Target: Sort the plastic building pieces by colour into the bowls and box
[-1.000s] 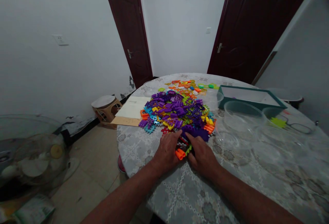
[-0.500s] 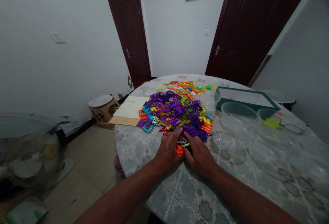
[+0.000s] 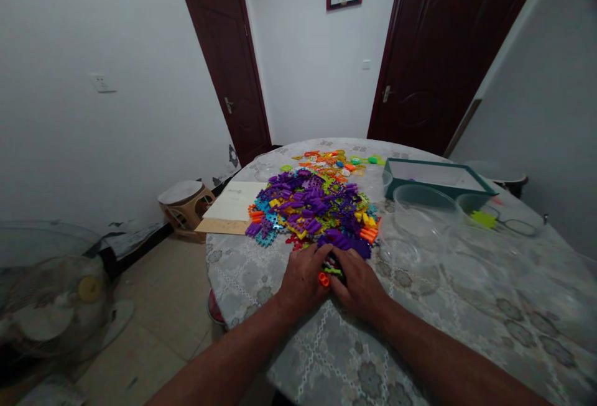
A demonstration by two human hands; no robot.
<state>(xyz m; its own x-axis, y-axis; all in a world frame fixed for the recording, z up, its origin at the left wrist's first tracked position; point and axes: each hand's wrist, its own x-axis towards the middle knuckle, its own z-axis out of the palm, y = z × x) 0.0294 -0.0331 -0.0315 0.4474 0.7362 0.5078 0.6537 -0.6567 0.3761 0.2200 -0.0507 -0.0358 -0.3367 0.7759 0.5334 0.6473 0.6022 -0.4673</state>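
Note:
A big heap of plastic building pieces (image 3: 313, 204), mostly purple with orange, yellow and blue ones, lies on the round table (image 3: 420, 331). At its near edge my left hand (image 3: 302, 280) and my right hand (image 3: 358, 285) sit close together, fingers curled around a small cluster of pieces. An orange piece (image 3: 323, 279) shows between the two hands, with green and red bits just behind it. Which hand grips what is hidden by the fingers.
Clear plastic bowls (image 3: 422, 213) stand right of the heap, a teal tray (image 3: 433, 177) behind them. A second, mostly orange, pile (image 3: 333, 160) lies farther back. A cardboard sheet (image 3: 231, 207) overhangs the left table edge. A stool (image 3: 184, 201) and fan (image 3: 51, 294) are on the floor.
Both hands have drawn closer together and curled tighter around the small cluster. The view has tilted slightly, shifting the table left and down.

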